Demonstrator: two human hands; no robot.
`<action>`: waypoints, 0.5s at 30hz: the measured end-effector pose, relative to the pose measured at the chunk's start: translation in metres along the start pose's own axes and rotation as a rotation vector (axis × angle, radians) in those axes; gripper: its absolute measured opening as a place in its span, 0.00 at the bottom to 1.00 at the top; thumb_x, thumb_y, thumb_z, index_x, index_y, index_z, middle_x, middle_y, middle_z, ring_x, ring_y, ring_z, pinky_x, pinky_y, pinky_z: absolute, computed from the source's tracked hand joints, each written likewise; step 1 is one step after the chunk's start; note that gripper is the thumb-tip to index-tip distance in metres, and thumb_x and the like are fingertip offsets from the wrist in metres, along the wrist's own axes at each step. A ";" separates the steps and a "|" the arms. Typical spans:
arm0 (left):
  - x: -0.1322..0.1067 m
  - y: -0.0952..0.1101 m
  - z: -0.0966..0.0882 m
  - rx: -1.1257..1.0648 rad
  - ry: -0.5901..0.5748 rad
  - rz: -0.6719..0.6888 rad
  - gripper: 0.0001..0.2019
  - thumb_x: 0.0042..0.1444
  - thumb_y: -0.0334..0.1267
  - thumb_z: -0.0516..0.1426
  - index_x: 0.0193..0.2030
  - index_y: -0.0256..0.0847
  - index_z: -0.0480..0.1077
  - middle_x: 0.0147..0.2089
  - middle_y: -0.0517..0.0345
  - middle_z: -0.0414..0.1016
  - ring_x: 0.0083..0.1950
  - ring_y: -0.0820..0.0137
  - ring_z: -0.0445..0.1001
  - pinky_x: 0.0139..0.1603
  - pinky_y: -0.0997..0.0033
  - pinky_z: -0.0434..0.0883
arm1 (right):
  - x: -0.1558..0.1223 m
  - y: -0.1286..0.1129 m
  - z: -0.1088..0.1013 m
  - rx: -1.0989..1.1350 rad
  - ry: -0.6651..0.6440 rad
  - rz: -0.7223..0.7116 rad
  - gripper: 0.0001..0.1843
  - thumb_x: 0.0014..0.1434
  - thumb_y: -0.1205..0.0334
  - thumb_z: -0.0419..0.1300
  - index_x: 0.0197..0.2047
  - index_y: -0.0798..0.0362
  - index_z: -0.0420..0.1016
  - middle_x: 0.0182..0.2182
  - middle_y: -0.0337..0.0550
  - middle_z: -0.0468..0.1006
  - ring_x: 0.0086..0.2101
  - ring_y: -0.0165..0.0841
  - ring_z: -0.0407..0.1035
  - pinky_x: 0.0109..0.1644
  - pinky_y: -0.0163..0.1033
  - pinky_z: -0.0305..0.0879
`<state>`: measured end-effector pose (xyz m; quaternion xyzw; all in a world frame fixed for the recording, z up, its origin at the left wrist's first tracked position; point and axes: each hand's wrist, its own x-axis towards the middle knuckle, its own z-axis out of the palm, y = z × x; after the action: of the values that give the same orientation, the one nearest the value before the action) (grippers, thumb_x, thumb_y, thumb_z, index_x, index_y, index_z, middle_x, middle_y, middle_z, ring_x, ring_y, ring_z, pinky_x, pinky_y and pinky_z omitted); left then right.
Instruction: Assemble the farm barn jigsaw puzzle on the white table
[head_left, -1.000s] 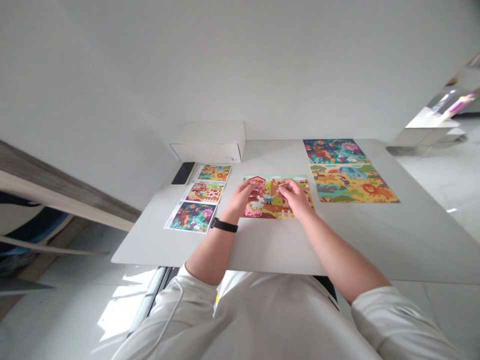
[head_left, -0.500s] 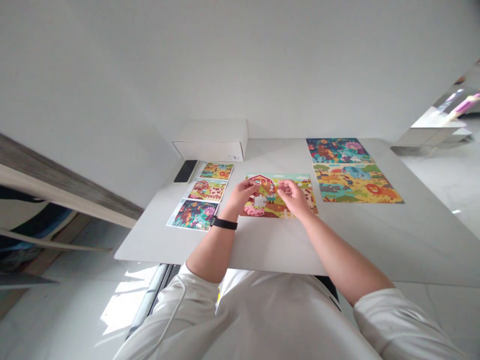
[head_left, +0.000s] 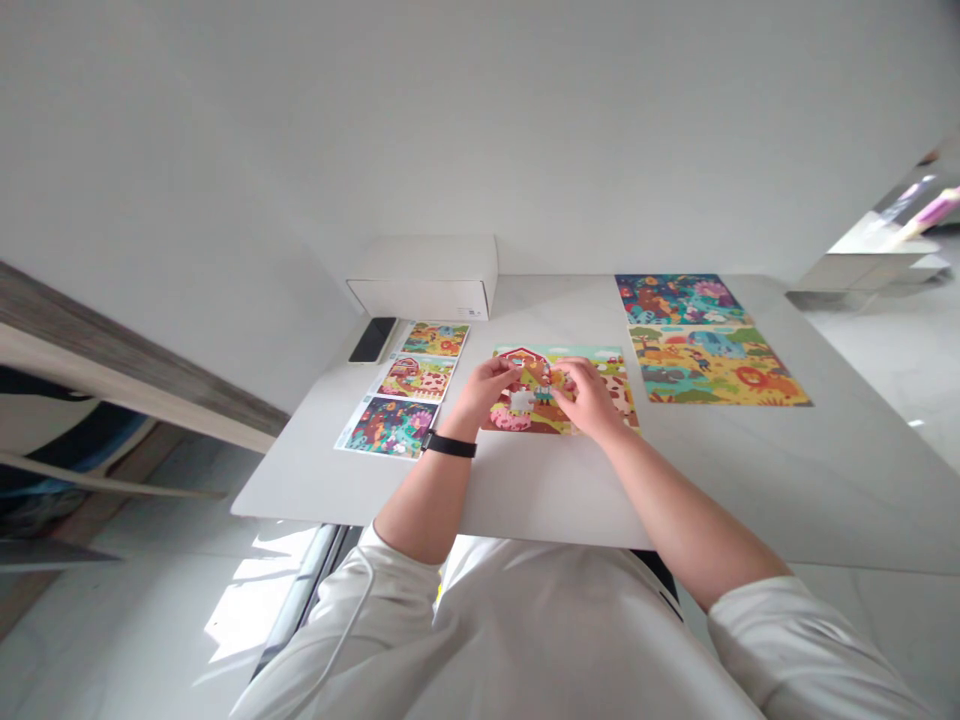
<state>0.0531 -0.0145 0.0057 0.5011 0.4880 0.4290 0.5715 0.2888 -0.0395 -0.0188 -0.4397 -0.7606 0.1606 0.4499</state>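
Note:
A farm jigsaw puzzle (head_left: pixel 525 422) with a red barn and a spotted cow lies flat on the table under both hands. Near its middle left, a white gap shows where the picture is broken. My left hand (head_left: pixel 486 388), with a dark band on the wrist, pinches a small brown and green puzzle piece (head_left: pixel 531 378) above that gap. My right hand (head_left: pixel 589 400) is over the puzzle's right half, fingers bent and thumb apart from them. Its fingertips come close to the piece; whether they touch it is too small to tell.
Left of the puzzle lies a sheet (head_left: pixel 394 426) with three small pictures, and beyond it a phone (head_left: pixel 373 340). A white box (head_left: pixel 420 298) stands against the wall. At the right are a sea picture (head_left: pixel 679 300) and a safari picture (head_left: pixel 716 365) on the table (head_left: pixel 525 490).
My right hand has moved slightly left, and its fingertips have come closer to my left hand. The left hand stays nearly in place. The view has shifted a little.

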 end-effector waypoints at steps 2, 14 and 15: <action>-0.002 0.001 0.000 0.017 -0.026 -0.001 0.22 0.51 0.55 0.72 0.38 0.42 0.73 0.32 0.58 0.76 0.32 0.72 0.75 0.27 0.77 0.67 | 0.000 -0.003 -0.001 -0.079 -0.022 -0.095 0.19 0.66 0.66 0.64 0.59 0.43 0.77 0.57 0.52 0.77 0.62 0.51 0.70 0.67 0.59 0.70; -0.005 0.006 0.001 0.028 -0.044 -0.020 0.19 0.51 0.51 0.73 0.36 0.41 0.73 0.33 0.58 0.75 0.32 0.73 0.74 0.27 0.77 0.67 | -0.001 -0.010 -0.004 -0.170 -0.081 -0.156 0.21 0.65 0.67 0.65 0.60 0.42 0.78 0.56 0.50 0.78 0.60 0.51 0.72 0.68 0.60 0.69; -0.004 0.006 0.001 0.031 -0.043 -0.020 0.19 0.51 0.51 0.73 0.36 0.41 0.73 0.33 0.58 0.75 0.32 0.73 0.74 0.27 0.77 0.67 | -0.001 -0.011 -0.003 -0.172 -0.089 -0.152 0.21 0.65 0.66 0.65 0.60 0.41 0.78 0.56 0.50 0.78 0.60 0.51 0.72 0.68 0.60 0.69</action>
<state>0.0529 -0.0182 0.0121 0.5139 0.4872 0.4050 0.5784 0.2864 -0.0471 -0.0109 -0.4104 -0.8218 0.0795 0.3872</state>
